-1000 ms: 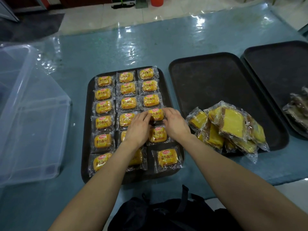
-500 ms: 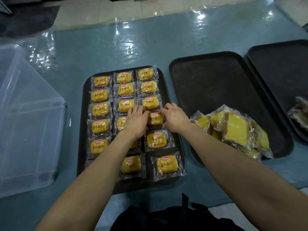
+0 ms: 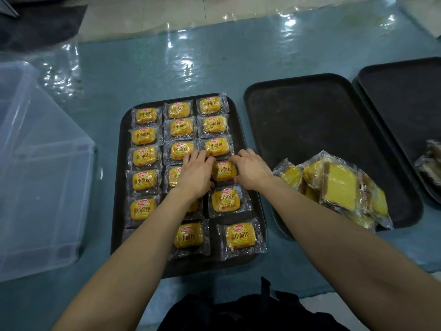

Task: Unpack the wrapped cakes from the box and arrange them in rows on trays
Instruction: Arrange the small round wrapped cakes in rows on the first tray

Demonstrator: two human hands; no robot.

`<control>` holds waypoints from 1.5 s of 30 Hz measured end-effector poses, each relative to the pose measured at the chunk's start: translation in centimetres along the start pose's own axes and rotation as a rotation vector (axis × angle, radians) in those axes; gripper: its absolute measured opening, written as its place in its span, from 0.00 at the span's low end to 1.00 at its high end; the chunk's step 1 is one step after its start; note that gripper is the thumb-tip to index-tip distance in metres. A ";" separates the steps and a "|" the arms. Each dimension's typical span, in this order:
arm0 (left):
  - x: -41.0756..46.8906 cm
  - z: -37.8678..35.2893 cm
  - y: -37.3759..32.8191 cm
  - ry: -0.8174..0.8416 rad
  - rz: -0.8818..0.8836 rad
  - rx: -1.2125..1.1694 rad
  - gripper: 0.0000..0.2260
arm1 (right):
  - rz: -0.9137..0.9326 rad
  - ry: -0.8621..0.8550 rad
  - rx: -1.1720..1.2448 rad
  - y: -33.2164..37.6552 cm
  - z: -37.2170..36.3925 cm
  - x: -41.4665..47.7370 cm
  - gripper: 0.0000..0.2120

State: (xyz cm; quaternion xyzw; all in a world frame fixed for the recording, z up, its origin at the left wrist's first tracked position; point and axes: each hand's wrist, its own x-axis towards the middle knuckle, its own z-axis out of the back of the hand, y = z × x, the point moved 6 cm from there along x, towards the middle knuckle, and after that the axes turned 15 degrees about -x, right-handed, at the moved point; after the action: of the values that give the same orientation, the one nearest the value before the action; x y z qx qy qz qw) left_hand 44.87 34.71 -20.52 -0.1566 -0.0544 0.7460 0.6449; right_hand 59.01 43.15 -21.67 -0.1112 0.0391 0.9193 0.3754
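**On the near tray, two hands on one cake**

Nearest the person lay a black bag [image 3: 238,314], at the edge of the blue surface [image 3: 214,56]. Just beyond it sat the near tray [image 3: 118,163], filled with wrapped cakes [image 3: 144,180] in three columns. Both forearms reached over its lower rows. The left hand [image 3: 196,174] lay palm down over the middle column, with its bent fingers against the left edge of one cake [image 3: 224,172], fourth from the far end of the right column. The right hand [image 3: 251,169] curled round the same cake's right edge, fingers above and thumb below. To the right, a pile of wrapped cake slices [image 3: 338,185] rested on the near end of the middle tray [image 3: 310,115]. A third tray [image 3: 405,96] lay beyond that, with dark wrapped pieces [image 3: 429,161] at the frame's edge. On the left stood a clear plastic box [image 3: 43,175].
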 end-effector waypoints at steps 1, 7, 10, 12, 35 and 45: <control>-0.1 0.1 0.0 -0.024 -0.002 -0.013 0.34 | -0.013 -0.005 0.017 -0.1 0.0 -0.1 0.34; -0.7 0.4 -0.3 -0.044 0.009 -0.003 0.31 | -0.073 -0.043 0.094 -0.5 0.5 -1.8 0.34; -1.0 0.5 -0.4 -0.052 0.002 -0.006 0.30 | -0.121 -0.105 0.177 -0.7 1.0 -3.9 0.30; -1.7 0.7 -0.5 -0.090 -0.007 -0.022 0.30 | -0.148 -0.166 0.240 -0.6 1.3 -5.9 0.25; -14.7 -4.5 -5.4 0.089 -0.038 -0.062 0.29 | -0.001 0.053 0.304 3.4 -6.1 -18.4 0.29; -14.5 -3.7 -4.9 0.024 -0.007 -0.001 0.26 | -0.002 -0.057 0.233 4.4 -5.1 -16.7 0.30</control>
State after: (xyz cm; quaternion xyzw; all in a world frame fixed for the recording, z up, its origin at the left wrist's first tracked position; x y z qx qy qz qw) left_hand 52.36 20.87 -20.25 -0.1659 -0.0474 0.7419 0.6479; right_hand 68.43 27.86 -22.76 -0.0406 0.1348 0.9109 0.3878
